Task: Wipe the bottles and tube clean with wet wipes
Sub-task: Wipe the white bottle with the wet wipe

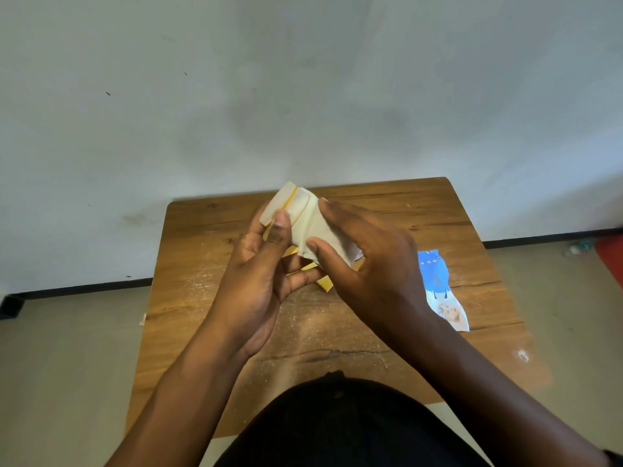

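Above the near half of the wooden table (209,325), the left hand (259,274) pinches the cap end of a pale bottle (286,205) to steady it. The right hand (367,261) clamps a wet wipe (323,234) around the body, apparently for rubbing. Farther right, the blue wipes packet (438,284) lies within reach.

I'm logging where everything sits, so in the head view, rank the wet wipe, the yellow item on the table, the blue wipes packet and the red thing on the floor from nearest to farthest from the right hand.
1. wet wipe, gripped by the right hand.
2. yellow item, on the table just left of that hand.
3. blue wipes packet, on the table's right side.
4. red thing, on the floor, far right.
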